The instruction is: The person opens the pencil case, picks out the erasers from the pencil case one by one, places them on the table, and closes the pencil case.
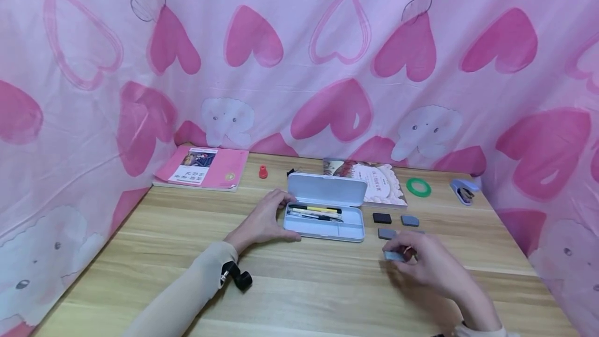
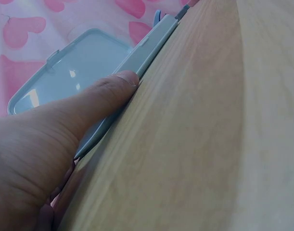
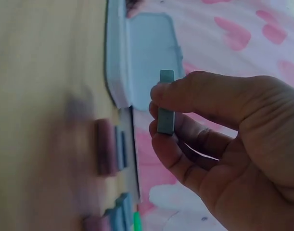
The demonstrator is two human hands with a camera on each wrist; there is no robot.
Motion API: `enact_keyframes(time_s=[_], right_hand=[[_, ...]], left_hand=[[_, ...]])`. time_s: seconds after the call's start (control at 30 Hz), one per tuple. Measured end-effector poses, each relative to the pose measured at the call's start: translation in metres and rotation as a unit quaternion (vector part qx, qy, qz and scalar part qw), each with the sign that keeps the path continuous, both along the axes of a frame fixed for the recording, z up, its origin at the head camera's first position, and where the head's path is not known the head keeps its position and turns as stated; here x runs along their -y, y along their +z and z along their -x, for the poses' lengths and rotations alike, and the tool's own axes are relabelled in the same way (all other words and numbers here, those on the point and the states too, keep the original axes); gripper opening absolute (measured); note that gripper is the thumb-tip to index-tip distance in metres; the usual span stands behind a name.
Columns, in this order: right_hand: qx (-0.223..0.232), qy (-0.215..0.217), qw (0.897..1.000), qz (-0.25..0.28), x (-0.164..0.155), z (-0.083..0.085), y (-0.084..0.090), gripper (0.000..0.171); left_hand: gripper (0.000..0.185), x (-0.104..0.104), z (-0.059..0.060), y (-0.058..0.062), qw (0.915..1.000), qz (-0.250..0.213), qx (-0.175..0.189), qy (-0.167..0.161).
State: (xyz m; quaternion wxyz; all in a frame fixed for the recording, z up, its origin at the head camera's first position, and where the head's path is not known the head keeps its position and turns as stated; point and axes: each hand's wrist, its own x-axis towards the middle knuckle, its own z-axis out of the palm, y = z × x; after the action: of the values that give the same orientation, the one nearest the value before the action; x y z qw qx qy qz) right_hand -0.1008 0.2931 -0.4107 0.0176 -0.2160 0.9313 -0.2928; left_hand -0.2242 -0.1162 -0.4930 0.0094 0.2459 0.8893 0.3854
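A pale blue pencil case lies open mid-table with pens inside and its lid standing up. My left hand holds the case's left end, its thumb lying along the case wall. My right hand pinches a small grey eraser between thumb and fingers just above the table, right of the case; the right wrist view shows this eraser upright in the pinch. Three more erasers lie nearby: a dark one and two grey ones.
A pink book lies back left and another book behind the case. A red cap, a green tape ring and a blue stapler sit along the back. A heart-patterned pink curtain surrounds the wooden table.
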Motion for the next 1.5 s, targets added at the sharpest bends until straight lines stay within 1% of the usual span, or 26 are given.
enact_keyframes(time_s=[0.17,0.3,0.37,0.53,0.63,0.73,0.83,0.93,1.0,1.1,1.23,1.3,1.37,1.43,1.5], right_hand=[[0.036,-0.012,0.999,-0.028,-0.006,-0.01,-0.013,0.028],[0.062,-0.027,0.996,-0.059,-0.009,-0.012,-0.018,0.027],[0.068,-0.035,0.995,-0.071,-0.009,-0.013,-0.02,0.026],[0.076,-0.022,0.995,-0.066,-0.013,-0.015,-0.026,0.025],[0.091,-0.019,0.994,-0.058,-0.014,-0.014,-0.027,0.024],[0.08,-0.021,0.996,-0.036,-0.014,-0.014,-0.022,0.022],[0.034,-0.021,0.999,0.0,-0.01,-0.01,-0.011,0.018],[-0.024,-0.028,0.999,0.023,-0.005,0.0,0.004,0.015],[-0.055,-0.036,0.997,0.033,0.0,0.01,0.012,0.015],[-0.103,-0.048,0.992,0.049,0.006,0.031,0.019,0.019],[-0.133,-0.064,0.984,0.098,0.016,0.061,0.025,0.028],[-0.127,-0.071,0.981,0.128,0.02,0.075,0.028,0.035],[-0.109,-0.07,0.98,0.148,0.025,0.087,0.029,0.042],[-0.076,-0.063,0.983,0.158,0.03,0.096,0.029,0.046],[-0.033,-0.054,0.985,0.16,0.034,0.101,0.027,0.048]], left_hand=[[0.099,0.001,0.0,0.0,1.0,0.002,-0.002,0.0],[0.098,0.001,0.002,0.0,1.0,0.003,0.0,-0.001],[0.098,0.001,0.002,-0.001,1.0,0.003,0.001,-0.001],[0.098,0.001,0.001,0.0,1.0,0.005,0.002,-0.001],[0.098,0.0,0.001,0.0,1.0,0.003,0.0,-0.001],[0.098,0.0,0.001,0.0,1.0,0.003,-0.002,-0.002],[0.099,0.0,0.001,0.0,1.0,0.003,-0.002,-0.003],[0.103,0.0,0.001,-0.001,1.0,-0.001,0.001,-0.001],[0.108,0.0,0.0,-0.002,0.9999,-0.012,0.004,0.004],[0.12,0.0,-0.001,-0.004,0.9995,-0.031,0.005,0.008],[0.137,0.0,-0.003,-0.005,0.9986,-0.053,0.003,0.004],[0.145,0.0,-0.003,-0.005,0.9982,-0.06,0.003,0.001],[0.152,-0.001,-0.002,-0.005,0.998,-0.063,0.003,0.003],[0.155,-0.002,-0.002,-0.004,0.9981,-0.062,0.005,0.005],[0.154,-0.003,-0.001,-0.004,0.9983,-0.058,0.006,0.004]])
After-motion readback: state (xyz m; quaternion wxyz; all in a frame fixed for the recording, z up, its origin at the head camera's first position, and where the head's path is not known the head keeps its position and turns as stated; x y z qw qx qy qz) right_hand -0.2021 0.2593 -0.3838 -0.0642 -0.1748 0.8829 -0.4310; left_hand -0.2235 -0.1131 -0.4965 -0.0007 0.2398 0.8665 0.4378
